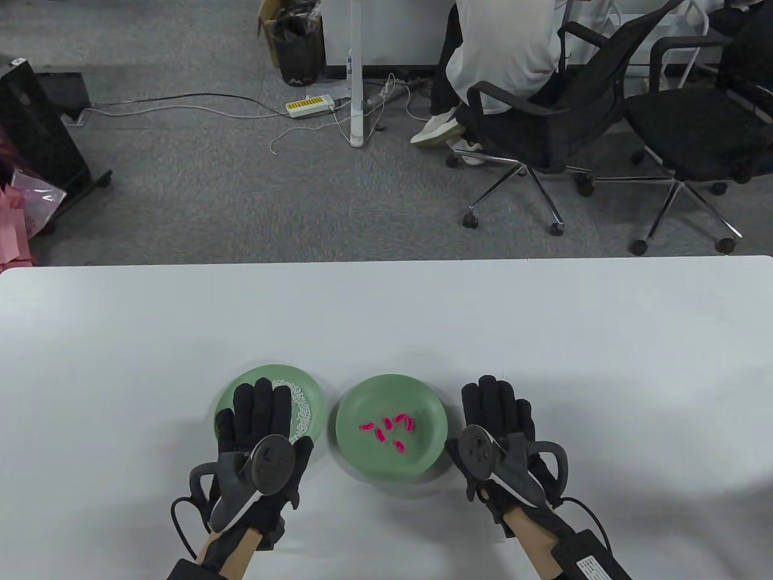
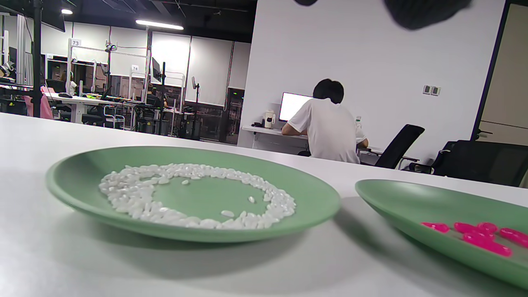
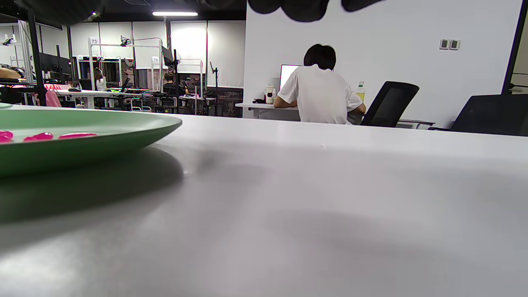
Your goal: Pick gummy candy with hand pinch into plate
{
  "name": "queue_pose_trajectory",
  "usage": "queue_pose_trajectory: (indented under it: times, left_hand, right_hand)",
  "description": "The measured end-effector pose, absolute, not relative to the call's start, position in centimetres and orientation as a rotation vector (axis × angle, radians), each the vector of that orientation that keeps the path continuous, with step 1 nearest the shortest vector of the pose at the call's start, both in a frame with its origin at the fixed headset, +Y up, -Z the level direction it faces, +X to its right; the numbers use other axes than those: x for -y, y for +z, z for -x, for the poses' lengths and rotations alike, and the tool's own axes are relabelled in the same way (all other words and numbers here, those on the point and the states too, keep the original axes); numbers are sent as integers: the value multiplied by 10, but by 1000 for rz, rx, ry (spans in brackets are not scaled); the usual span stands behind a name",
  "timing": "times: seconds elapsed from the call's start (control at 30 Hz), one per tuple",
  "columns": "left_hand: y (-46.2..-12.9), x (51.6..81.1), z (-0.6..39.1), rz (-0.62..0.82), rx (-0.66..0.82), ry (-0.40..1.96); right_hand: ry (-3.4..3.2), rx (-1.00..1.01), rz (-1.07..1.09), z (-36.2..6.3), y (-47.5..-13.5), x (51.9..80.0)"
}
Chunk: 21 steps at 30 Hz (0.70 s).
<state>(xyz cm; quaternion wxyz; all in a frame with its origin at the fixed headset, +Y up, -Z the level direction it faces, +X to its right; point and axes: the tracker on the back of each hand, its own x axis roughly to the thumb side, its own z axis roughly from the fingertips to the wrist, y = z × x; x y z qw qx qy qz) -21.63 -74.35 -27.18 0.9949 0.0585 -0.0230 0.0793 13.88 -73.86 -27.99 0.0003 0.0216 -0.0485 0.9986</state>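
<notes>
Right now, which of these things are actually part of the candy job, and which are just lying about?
Part of the job:
pink gummy candies
right green plate
left hand
right hand

Just lying about:
left green plate with rice ring
office chairs
power strip

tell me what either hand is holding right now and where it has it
Nothing is held. The left hand lies flat over the plate of white grains; the right hand is open beside the plate of pink gummies.

The left hand hides much of the rice plate.
</notes>
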Motion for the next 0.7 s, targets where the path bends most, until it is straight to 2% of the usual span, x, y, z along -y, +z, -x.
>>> queue_pose_trajectory:
  times: [0.7]
  left_hand:
    - [-267,743,205,-103,67,124]
  right_hand:
    - [3170,128,-69,-139,-279,742]
